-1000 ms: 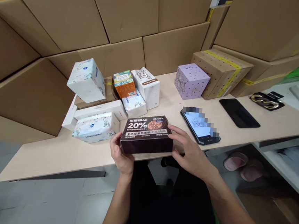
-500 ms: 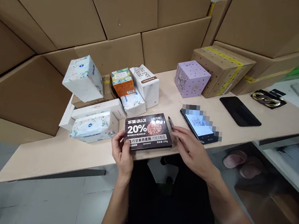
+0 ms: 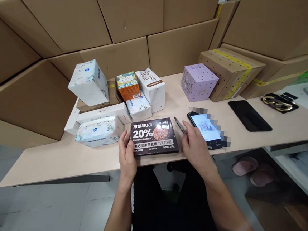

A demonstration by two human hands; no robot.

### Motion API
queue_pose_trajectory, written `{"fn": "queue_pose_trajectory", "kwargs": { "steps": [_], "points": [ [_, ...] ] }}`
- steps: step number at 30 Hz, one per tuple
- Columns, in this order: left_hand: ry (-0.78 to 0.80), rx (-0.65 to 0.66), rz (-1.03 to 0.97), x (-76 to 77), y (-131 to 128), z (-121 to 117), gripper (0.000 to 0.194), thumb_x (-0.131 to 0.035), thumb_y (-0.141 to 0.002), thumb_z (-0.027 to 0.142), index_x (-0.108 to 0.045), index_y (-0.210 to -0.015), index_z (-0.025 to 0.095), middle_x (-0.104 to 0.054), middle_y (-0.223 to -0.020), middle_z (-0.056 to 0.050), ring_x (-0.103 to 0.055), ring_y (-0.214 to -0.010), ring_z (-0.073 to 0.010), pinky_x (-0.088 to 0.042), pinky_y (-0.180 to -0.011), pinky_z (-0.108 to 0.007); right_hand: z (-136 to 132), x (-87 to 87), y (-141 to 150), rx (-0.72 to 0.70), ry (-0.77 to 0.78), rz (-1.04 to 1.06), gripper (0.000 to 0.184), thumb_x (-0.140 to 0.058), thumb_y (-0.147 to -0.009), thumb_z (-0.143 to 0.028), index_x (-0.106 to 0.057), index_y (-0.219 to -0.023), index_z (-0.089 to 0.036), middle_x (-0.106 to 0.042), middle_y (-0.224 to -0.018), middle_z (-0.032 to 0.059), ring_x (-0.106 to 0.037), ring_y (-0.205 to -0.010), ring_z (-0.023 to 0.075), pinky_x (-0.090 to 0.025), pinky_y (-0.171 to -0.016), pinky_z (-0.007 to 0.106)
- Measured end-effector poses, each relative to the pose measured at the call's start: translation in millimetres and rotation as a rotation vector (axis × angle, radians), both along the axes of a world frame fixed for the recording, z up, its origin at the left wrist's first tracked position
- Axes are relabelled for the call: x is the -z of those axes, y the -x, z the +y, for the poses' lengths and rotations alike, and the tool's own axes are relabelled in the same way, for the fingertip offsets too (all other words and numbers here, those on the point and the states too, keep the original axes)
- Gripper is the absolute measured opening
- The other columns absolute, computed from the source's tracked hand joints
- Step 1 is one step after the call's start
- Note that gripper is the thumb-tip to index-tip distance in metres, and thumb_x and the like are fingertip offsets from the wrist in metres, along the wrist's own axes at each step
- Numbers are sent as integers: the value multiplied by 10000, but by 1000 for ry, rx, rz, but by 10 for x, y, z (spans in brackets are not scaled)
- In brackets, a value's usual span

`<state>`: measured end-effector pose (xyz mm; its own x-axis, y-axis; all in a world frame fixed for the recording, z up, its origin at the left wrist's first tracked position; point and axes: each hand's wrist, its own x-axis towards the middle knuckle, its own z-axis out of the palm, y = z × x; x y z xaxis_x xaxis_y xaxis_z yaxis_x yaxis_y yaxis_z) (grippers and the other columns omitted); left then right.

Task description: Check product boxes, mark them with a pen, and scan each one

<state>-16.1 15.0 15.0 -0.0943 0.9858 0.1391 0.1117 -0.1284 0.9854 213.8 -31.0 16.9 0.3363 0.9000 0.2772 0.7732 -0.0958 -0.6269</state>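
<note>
A dark chocolate snack box (image 3: 154, 137) with white lettering lies flat near the front edge of the table. At its left edge is my left hand (image 3: 127, 158), closed on it with the thumb along the near corner and the fingers at the side. Just right of the box my right hand (image 3: 198, 150) is closed around a pen (image 3: 179, 124). The pen's silver tip points away to the upper left, and its rear part is hidden by my fingers. Beyond that hand lies a phone-like device (image 3: 206, 129) with a lit screen.
Several flowered tissue packs (image 3: 96, 130) and white cartons are piled at the left. Behind the snack box stand an orange box (image 3: 128, 88) and a Super Meal box (image 3: 152, 90). Further right are a purple box (image 3: 198, 81), a dark phone (image 3: 250, 116) and cardboard boxes (image 3: 233, 72).
My right hand has shifted, its fingers drawn in around the pen. My left hand keeps to the box's left edge, its fingers straighter. The whole view has moved slightly.
</note>
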Motion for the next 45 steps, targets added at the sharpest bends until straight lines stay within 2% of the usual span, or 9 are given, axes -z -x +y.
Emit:
{"fn": "queue_pose_trajectory", "kwargs": {
  "steps": [3, 7, 11, 16, 23, 28, 33, 37, 45],
  "points": [
    [3, 13, 20, -4, -1, -9, 563, -495, -954, 561, -484, -1417, 240, -574, -1428, -110, -538, -1325, -270, -417, -1106, -423, -11, 27, 17, 36, -108, 365, 465, -426, -932, -248, -550, -1370, -153, -636, -1045, 128, -630, -823, 219, -556, -745, 398],
    [-37, 5, 54, 37, 6, -6, 548, -492, -965, 546, -513, -1416, 236, -559, -1461, -101, -521, -1354, -268, -403, -1138, -416, -24, -4, 94, -58, -50, 729, 410, -516, -944, -462, -663, -1217, -194, -704, -944, 72, -622, -677, 162, -535, -605, 308],
    [-105, 53, 69, 75, 17, -1, 550, -518, -967, 515, -489, -1460, 274, -479, -1549, -74, -442, -1434, -269, -351, -1197, -413, -7, -101, 134, -92, -82, 761, 439, -678, -849, -502, -719, -1151, -186, -747, -934, 61, -674, -794, 191, -565, -700, 317],
    [-281, 144, -23, 92, -44, 8, 685, -628, -930, 419, -336, -1547, 358, -340, -1640, -47, -378, -1485, -258, -366, -1199, -375, 32, -147, 86, -91, -183, 766, 416, -684, -861, -450, -708, -1194, -201, -765, -915, 49, -661, -700, 165, -572, -661, 328],
    [-334, 157, -74, 137, -73, -6, 764, -707, -868, 385, -332, -1532, 345, -473, -1527, -122, -485, -1396, -277, -425, -1147, -436, -8, -35, 59, -99, -350, 747, 278, -681, -880, -381, -726, -1115, -240, -729, -1197, 68, -695, -978, 195, -585, -821, 350],
    [-382, 95, -54, 179, -61, -29, 695, -725, -844, 376, -404, -1460, 344, -446, -1487, -106, -524, -1314, -264, -458, -1091, -412, -132, -12, 56, -113, -290, 902, 353, -546, -963, -452, -695, -1185, -222, -582, -622, -26, -503, -507, 105, -439, -462, 241],
    [-463, 51, -17, 191, -74, -23, 734, -751, -809, 386, -402, -1452, 325, -447, -1456, -100, -466, -1364, -261, -356, -1178, -422, -193, -68, -30, -70, -376, 1060, 370, -521, -965, -445, -656, -1259, -265, -616, -931, 21, -481, -548, 74, -366, -415, 221],
    [-479, 56, -5, 176, -81, -15, 753, -750, -805, 401, -387, -1460, 322, -443, -1459, -106, -460, -1370, -266, -368, -1170, -428, -227, -106, -62, -64, -397, 1040, 476, -560, -955, -349, -492, -1425, -376, -599, -891, -14, -484, -536, 73, -405, -431, 213],
    [-495, 83, -10, 168, -79, -16, 735, -749, -810, 384, -401, -1456, 338, -446, -1464, -100, -467, -1365, -268, -388, -1153, -436, -276, -145, -43, -190, -341, 1115, 217, -493, -927, -328, -643, -1069, -263, -662, -908, 43, -562, -578, 134, -458, -466, 286]
  ]
}}
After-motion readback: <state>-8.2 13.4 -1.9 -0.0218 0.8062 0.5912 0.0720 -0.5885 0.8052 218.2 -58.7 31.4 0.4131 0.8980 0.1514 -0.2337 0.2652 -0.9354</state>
